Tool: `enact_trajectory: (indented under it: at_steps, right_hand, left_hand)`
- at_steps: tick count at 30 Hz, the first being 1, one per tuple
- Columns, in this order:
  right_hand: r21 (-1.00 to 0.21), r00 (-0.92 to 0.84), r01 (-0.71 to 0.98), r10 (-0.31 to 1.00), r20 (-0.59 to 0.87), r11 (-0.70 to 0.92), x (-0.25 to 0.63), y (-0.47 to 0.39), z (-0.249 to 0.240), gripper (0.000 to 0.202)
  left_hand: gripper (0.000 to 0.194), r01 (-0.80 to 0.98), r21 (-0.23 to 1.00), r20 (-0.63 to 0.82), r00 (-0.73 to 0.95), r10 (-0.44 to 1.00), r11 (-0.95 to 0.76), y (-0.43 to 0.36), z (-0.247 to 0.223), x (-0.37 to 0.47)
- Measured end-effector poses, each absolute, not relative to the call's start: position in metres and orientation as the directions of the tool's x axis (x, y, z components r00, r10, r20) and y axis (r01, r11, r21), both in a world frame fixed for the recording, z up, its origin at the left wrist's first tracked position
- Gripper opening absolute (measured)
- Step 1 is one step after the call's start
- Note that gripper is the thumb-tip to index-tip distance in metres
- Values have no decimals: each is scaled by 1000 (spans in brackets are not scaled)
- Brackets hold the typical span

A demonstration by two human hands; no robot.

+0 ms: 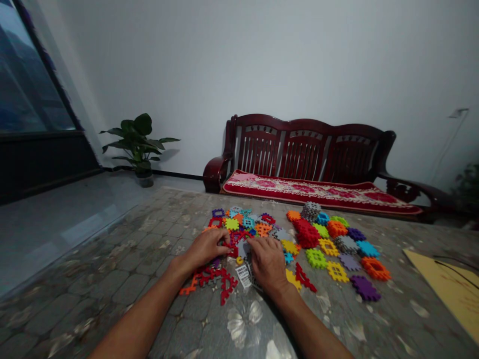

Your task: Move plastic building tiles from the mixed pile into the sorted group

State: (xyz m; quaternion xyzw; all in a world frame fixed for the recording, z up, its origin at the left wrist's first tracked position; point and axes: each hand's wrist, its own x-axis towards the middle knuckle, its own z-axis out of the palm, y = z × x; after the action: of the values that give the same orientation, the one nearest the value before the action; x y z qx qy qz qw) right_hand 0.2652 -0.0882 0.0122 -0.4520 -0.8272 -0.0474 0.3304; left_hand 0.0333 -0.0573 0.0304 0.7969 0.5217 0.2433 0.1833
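Over the near side of a mixed pile of notched plastic building pieces, my left hand [209, 245] is closed, thumb and forefinger pinching at a red building piece [233, 251]. Close by on the right, my right hand [268, 262] curls its fingers downward beside a grey building piece [243, 248]; whatever lies under those fingers is hidden. Between the hands are a small yellow ring-like piece [239, 260] and a white printed label [244, 275]. Red open-framed pieces [227, 286] lie below my left hand, and a red triangular piece [305, 279] lies right of my right wrist.
Stacks grouped by colour stand to the right, among them red pieces [307, 233] and purple pieces [364, 288]. A yellow sheet [445, 284] with a dark cable lies at the table's right. Beyond the patterned tabletop [123, 259] are a wooden bench [303, 154] and a potted plant [138, 139].
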Motion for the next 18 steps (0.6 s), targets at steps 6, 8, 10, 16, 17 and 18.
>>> enact_trajectory:
  at_steps: [6,8,10,16,17,18]
  right_hand:
    - [-290,-345,739,711,613,608,267,-87,11,31]
    - [-314,-320,728,708,630,609,267,-88,10,27]
    - [-332,-297,722,706,643,607,267,-88,10,27]
    - [-343,-328,679,686,649,649,267,-93,11,37]
    - [-340,-345,666,678,649,664,267,-93,11,41]
    - [-336,-362,652,668,650,680,266,-94,12,45]
  left_hand:
    - [13,520,794,244,204,948,-316,-55,33,39]
    - [14,375,863,287,185,940,-338,-55,32,42]
    - [11,265,895,323,168,931,-358,-55,30,45]
    - [10,248,894,341,165,925,-374,-59,27,53]
    - [9,248,895,339,168,926,-372,-60,27,54]
    - [10,248,895,337,170,926,-371,-61,26,55]
